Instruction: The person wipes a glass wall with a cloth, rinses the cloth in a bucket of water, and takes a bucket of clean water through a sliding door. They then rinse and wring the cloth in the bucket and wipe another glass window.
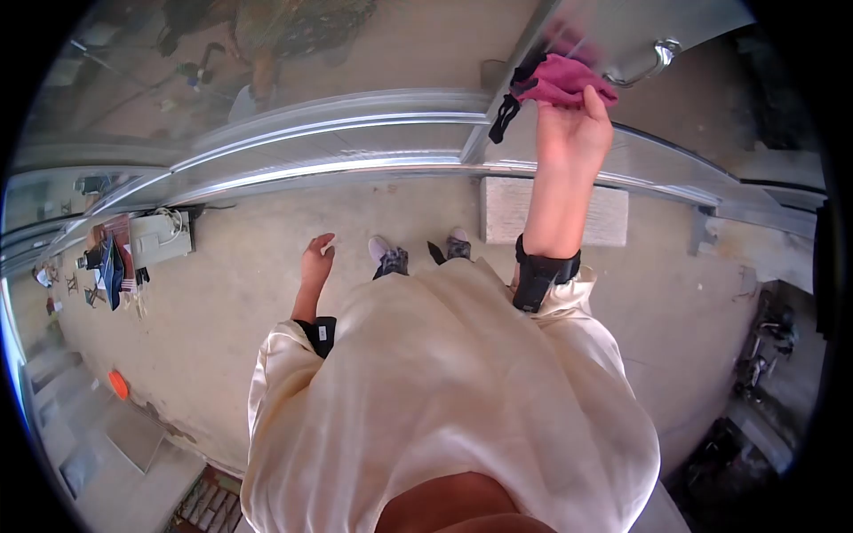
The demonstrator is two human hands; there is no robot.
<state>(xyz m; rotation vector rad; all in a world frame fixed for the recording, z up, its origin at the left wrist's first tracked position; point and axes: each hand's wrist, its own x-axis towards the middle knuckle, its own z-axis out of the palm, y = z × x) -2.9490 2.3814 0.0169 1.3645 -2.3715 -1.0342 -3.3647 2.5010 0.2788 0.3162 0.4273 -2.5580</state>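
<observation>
My right hand point(575, 129) is raised and closed on a crumpled pink cloth point(565, 80), thumb towards the right. It holds the cloth against or very near the metal door frame point(520, 64); contact is hard to make out. Dark edging and a black strap point(504, 120) hang from the cloth's left side. Just to the right of the cloth is a curved silver door handle point(659, 64). Low on the left, my left hand point(318, 258) hangs with loosely bent fingers apart and nothing in it. Black bands circle both wrists.
A glass partition with a silver rail point(338, 120) spans the front and shows reflections. A pale stone step point(555, 211) lies at the door's foot. Left are a table with things on it point(160, 235) and an orange object point(118, 384). Dark machinery point(766, 346) stands right.
</observation>
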